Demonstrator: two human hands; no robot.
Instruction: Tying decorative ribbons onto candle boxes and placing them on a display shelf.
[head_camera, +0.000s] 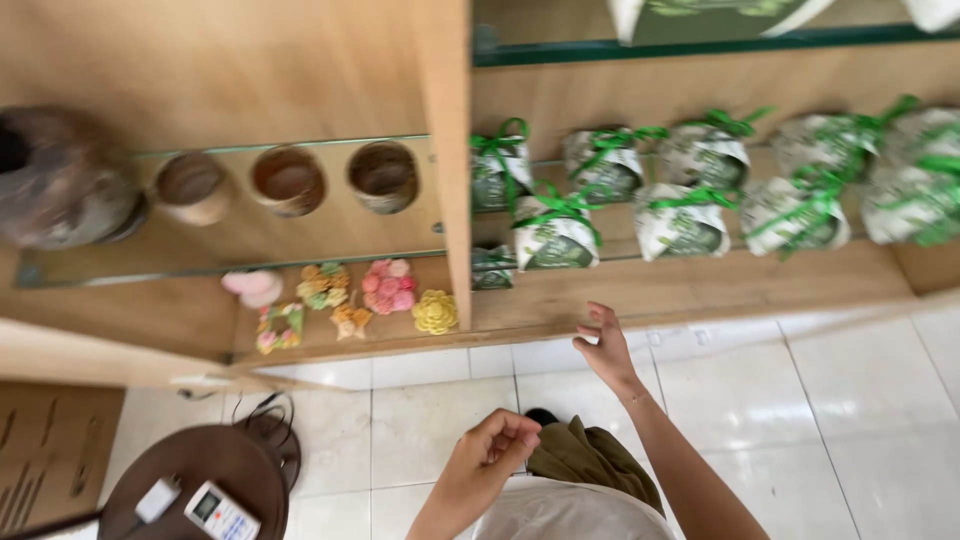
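Your right hand (603, 347) reaches out open, fingers loosely spread, empty, hovering just short of the wooden shelf (700, 285) edge. Just beyond its fingertips sits a wrapped bundle tied with green ribbon (556, 232), one of a row of such bundles running off to that hand's right. Your left hand (492, 448) hangs back near your body, curled closed, gripping nothing visible. Beyond it and to its left, colourful flower-shaped pieces (385, 287) lie on the lower shelf.
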